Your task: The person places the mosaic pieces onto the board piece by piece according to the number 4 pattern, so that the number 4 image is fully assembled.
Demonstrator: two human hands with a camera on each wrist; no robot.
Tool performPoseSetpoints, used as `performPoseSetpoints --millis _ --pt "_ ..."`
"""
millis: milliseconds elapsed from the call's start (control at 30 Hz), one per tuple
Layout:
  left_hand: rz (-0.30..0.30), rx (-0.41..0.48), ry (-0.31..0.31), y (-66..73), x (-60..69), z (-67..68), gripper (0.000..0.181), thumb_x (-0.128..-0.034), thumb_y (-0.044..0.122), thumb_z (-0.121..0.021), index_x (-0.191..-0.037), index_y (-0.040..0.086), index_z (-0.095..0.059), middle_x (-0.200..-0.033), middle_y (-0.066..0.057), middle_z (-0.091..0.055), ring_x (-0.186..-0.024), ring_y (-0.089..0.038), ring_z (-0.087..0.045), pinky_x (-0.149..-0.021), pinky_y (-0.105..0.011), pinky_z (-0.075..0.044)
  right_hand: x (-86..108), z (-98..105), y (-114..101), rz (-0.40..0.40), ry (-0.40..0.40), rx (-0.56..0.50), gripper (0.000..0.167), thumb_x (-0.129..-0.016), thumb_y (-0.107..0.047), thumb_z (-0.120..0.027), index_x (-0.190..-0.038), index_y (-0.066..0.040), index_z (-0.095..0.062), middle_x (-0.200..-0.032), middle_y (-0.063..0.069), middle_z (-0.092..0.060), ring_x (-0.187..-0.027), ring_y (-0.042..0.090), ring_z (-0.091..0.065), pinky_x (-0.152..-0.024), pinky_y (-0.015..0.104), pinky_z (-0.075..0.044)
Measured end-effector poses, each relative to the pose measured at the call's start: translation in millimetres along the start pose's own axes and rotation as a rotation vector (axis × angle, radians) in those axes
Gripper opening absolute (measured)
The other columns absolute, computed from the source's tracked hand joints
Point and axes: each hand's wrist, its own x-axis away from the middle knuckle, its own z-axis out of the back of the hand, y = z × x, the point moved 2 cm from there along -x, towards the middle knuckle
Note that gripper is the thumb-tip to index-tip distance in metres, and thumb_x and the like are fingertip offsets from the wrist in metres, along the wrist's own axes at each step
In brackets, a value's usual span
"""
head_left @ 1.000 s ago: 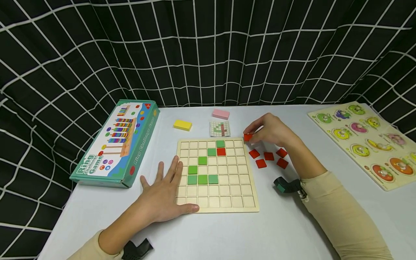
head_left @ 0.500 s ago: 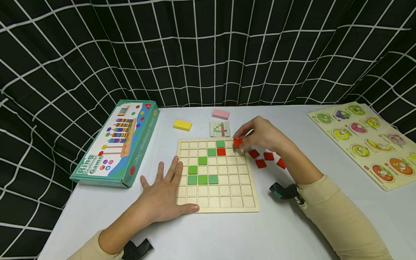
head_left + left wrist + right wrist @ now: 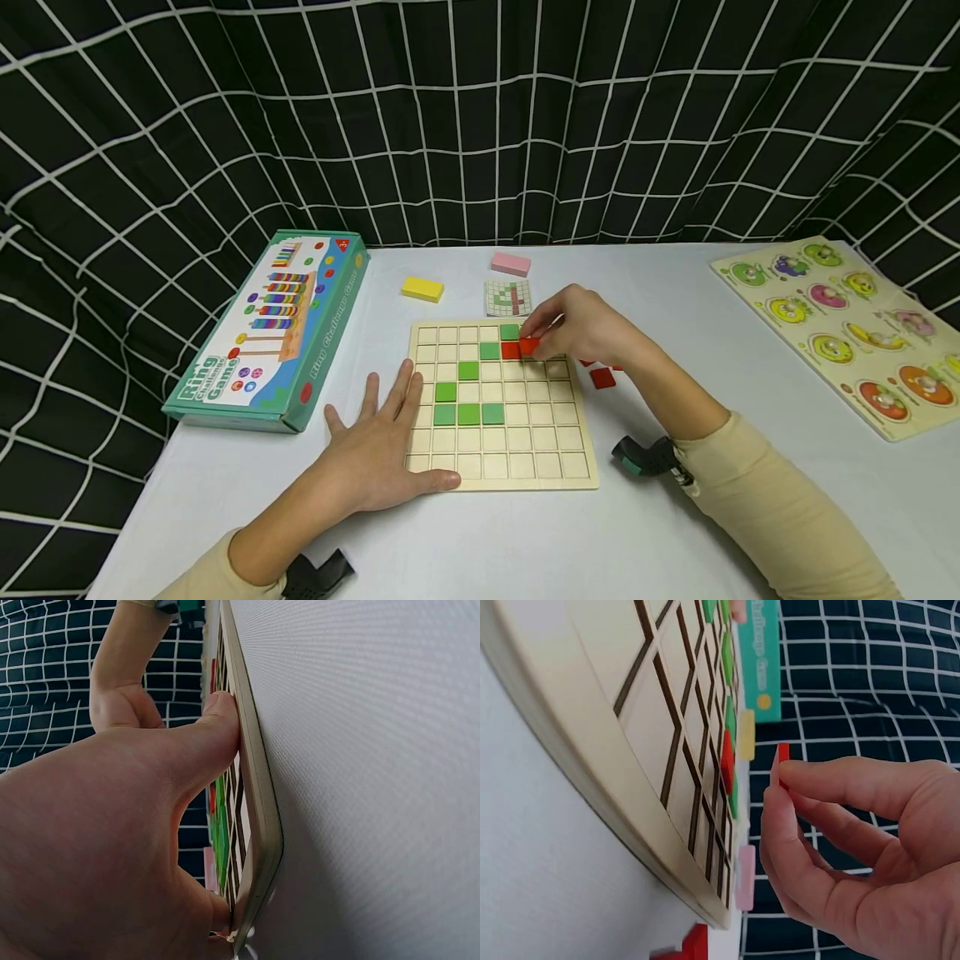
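A square wooden grid board (image 3: 540, 433) lies flat on the table with several green tiles (image 3: 468, 371) and one red tile (image 3: 510, 351) set in its cells. My left hand (image 3: 371, 458) rests on the board's left edge, fingers spread, its thumb on the near edge. Over the upper right cells, my right hand (image 3: 588, 325) pinches a second red tile (image 3: 529, 346) between thumb and fingers, just right of the placed red one. In the right wrist view that pinched tile (image 3: 783, 761) appears held above the board. Loose red tiles (image 3: 602, 378) lie right of the board, partly hidden by the right hand.
A small printed pattern card (image 3: 507, 297) sits behind the board, near a pink block (image 3: 510, 264) and a yellow block (image 3: 422, 289). To the left lies a green game box (image 3: 277, 333); a fruit-picture board (image 3: 840, 317) is at the right. A black gridded curtain (image 3: 480, 125) backs the table.
My right hand has carried the red tile leftward from beyond the board's upper right corner to beside the placed red tile. My left hand has stayed put.
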Motion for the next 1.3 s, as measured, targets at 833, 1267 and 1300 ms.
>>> performPoseSetpoints --millis 833,1267,1300 --pt "0.010 -0.009 0.000 -0.2 -0.6 -0.7 0.131 -0.0774 0.085 -0.067 -0.168 0.008 -0.013 -0.177 -0.007 0.003 -0.158 -0.052 -0.006 -0.099 -0.095 -0.011 1.3 -25.0 -5.3 0.043 -0.077 0.013 0.026 -0.075 0.003 -0.081 -0.098 -0.010 -0.082 -0.087 0.003 -0.070 -0.087 0.019 -0.061 -0.075 0.029 -0.051" --pt "0.013 -0.006 -0.009 0.4 0.7 0.1 0.131 -0.0774 0.086 -0.065 -0.168 0.008 -0.012 -0.177 -0.007 0.003 -0.158 -0.053 -0.006 -0.099 -0.095 -0.010 0.7 -27.4 -5.6 0.056 -0.067 0.028 0.026 -0.075 0.003 -0.083 -0.098 -0.009 -0.081 -0.088 0.004 -0.071 -0.087 0.018 -0.062 -0.076 0.028 -0.051" --pt "0.013 -0.008 -0.009 0.5 0.4 0.0 0.131 -0.0775 0.086 -0.065 -0.168 0.008 -0.012 -0.177 -0.006 0.003 -0.158 -0.053 -0.006 -0.099 -0.094 -0.010 0.4 -27.6 -5.4 0.057 -0.067 0.031 0.026 -0.075 0.003 -0.084 -0.098 -0.009 -0.081 -0.088 0.004 -0.071 -0.086 0.018 -0.062 -0.076 0.028 -0.051"
